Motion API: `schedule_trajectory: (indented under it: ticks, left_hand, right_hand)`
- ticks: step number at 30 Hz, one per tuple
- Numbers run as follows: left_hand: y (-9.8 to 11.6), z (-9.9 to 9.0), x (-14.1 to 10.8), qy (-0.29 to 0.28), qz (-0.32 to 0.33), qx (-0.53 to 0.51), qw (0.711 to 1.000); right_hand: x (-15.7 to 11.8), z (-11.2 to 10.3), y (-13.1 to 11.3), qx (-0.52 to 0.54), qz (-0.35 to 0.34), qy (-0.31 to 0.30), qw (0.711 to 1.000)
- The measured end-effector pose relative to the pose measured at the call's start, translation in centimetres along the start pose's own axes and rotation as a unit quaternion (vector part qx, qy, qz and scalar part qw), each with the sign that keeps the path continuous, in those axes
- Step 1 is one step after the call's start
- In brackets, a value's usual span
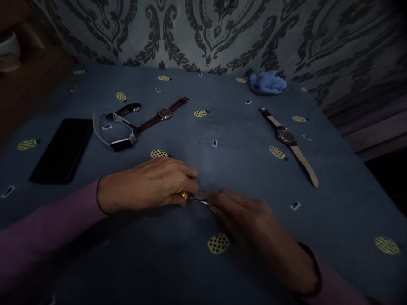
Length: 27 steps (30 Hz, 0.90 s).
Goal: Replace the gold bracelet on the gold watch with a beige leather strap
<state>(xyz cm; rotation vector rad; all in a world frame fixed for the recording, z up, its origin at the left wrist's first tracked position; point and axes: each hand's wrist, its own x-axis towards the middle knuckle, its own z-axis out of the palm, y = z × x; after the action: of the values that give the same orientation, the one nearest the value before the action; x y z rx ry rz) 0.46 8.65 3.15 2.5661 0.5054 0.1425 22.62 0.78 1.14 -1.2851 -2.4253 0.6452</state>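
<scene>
My left hand (151, 183) is closed, its fingertips pinching a small gold-coloured piece (185, 195) that they mostly cover. Facing it, my right hand (245, 213) is blurred and closed around a slim metal tool (201, 201), whose thin tip points at the gold piece. Dim light hides what kind of tool it is. A greyish strip shows between the two hands, too blurred to name. Beyond my left hand lies a smartwatch (121, 144) with a pale band. To the right, a watch (285, 135) rests face down with its strap stretched out.
A brown-strapped watch (164, 113) and a dark-strapped watch (130, 109) lie behind the smartwatch. At left is a black phone (63, 150). A crumpled blue cloth (268, 82) sits by the patterned wall. The blue pineapple-print tablecloth (237, 155) covers the surface.
</scene>
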Motion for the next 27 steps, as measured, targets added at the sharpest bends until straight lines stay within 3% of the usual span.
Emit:
schedule_trajectory:
  ticks: [8,27]
  left_hand:
    - [0.0,0.16,-0.26,-0.01,-0.028,0.009,1.0]
    - [0.13,-0.02,-0.25,-0.004,-0.023,-0.01,1.0]
  right_hand:
    - [-0.09,-0.03,0.06,-0.004,-0.001,-0.008,1.0]
    - [0.11,-0.13,0.08,-0.01,-0.008,-0.008,1.0]
